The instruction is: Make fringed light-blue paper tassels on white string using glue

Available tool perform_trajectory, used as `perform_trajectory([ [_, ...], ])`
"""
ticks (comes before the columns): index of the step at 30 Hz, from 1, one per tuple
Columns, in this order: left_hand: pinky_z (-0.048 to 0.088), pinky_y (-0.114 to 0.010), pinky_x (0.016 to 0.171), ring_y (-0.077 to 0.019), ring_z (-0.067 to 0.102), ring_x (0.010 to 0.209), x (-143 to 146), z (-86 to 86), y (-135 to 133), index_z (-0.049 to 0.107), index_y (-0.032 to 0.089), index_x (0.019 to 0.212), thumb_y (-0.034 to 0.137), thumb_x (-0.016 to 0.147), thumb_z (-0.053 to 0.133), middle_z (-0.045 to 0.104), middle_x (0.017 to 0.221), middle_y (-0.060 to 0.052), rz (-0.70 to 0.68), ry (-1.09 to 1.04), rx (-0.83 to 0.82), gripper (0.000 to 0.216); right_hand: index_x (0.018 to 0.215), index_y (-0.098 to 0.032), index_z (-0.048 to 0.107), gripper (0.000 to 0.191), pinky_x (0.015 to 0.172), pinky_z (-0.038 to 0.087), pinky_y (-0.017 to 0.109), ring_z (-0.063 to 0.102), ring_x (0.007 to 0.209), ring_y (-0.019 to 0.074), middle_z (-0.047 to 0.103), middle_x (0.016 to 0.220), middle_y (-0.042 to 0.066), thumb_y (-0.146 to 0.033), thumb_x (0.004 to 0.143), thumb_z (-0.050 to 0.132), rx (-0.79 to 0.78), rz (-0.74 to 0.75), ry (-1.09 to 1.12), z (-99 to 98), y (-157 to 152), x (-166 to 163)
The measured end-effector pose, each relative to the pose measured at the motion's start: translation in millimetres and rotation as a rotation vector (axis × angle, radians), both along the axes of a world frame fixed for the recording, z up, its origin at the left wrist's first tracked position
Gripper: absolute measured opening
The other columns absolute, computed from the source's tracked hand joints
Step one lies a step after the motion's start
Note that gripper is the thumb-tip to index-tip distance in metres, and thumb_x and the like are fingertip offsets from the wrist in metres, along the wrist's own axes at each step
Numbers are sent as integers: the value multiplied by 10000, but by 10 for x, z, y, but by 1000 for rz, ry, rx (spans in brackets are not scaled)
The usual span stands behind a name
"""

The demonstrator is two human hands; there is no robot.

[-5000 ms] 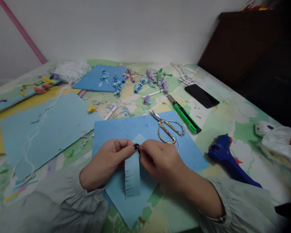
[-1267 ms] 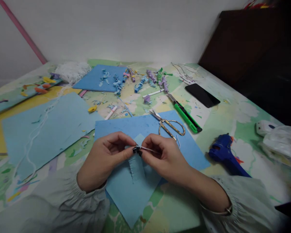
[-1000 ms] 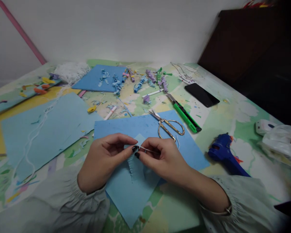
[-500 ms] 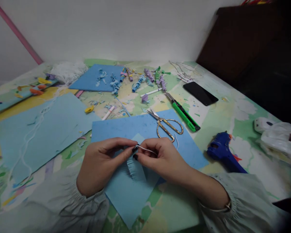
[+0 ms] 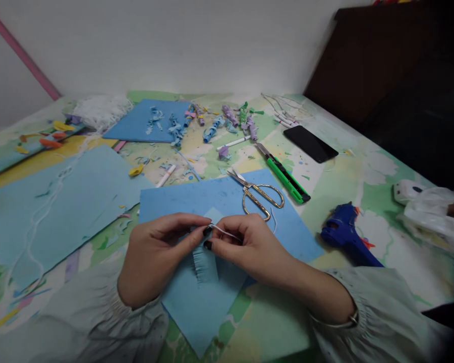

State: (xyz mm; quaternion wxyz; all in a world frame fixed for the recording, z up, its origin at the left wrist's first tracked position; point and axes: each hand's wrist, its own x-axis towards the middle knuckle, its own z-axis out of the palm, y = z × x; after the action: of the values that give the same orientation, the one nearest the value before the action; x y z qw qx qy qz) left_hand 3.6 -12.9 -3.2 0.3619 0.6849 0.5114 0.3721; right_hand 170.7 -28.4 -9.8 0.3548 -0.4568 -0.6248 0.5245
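My left hand [image 5: 161, 254] pinches the top end of a light blue fringed paper strip [image 5: 207, 267], which hangs down between my hands. A white string [image 5: 227, 234] runs from that pinch toward my right hand [image 5: 249, 247], whose thumb and fingers are closed around it. Exactly how string and strip meet is hidden by the fingertips. Below both hands lies a light blue sheet of paper [image 5: 202, 322], partly over a darker blue sheet [image 5: 174, 199]. Gold-handled scissors [image 5: 255, 194] rest on the darker sheet, spread a little, beside a short piece of white string [image 5: 274, 222].
A green utility knife [image 5: 287, 179], a black phone [image 5: 310, 143] and a blue glue gun [image 5: 348, 234] lie to the right. Fringed paper rolls [image 5: 214, 128] and scraps are scattered behind. To the left is another light blue sheet [image 5: 71, 196] with white string across it.
The fringed strip has swung slightly left and hangs straighter. Both hands stay close together in their pinch; the whole view has shifted a little.
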Motion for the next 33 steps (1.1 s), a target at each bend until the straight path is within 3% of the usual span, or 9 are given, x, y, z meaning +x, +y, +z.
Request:
perform_trajectory([
  [7,485,-126,554,-86,624,603,0,-18,46,712,232,734,206,679,698,711,678,42,-10,-76,-70,63,599,-152,530,165,394,199,186,278,427,47,325,451,-84,-228,741,570,-65,-65,-16,20,-18,-1],
  [13,468,-119,501,-78,603,556,12,-19,54,708,235,700,154,649,690,700,632,45,-55,-152,-117,98,643,-143,564,144,402,179,195,289,438,51,364,467,-72,-232,754,542,-93,-124,112,52,-6,27],
  [19,489,-120,557,-82,627,608,29,0,32,710,244,693,119,646,685,709,668,44,-115,-166,-105,135,642,-130,581,76,412,189,198,298,431,46,394,463,-72,-186,693,575,-201,-134,218,75,33,51],
  [24,462,-143,498,-87,585,563,17,-34,32,707,251,733,161,677,672,696,668,39,-109,-127,-112,112,661,-125,588,36,391,137,197,211,379,29,281,388,-121,-157,670,603,-210,-144,205,98,30,48],
  [33,476,-166,562,-110,603,635,6,-44,30,688,206,757,182,662,698,690,720,11,-64,-121,-130,98,687,-137,584,93,397,148,198,219,392,36,299,407,-114,-224,700,614,-165,-166,92,47,20,31],
])
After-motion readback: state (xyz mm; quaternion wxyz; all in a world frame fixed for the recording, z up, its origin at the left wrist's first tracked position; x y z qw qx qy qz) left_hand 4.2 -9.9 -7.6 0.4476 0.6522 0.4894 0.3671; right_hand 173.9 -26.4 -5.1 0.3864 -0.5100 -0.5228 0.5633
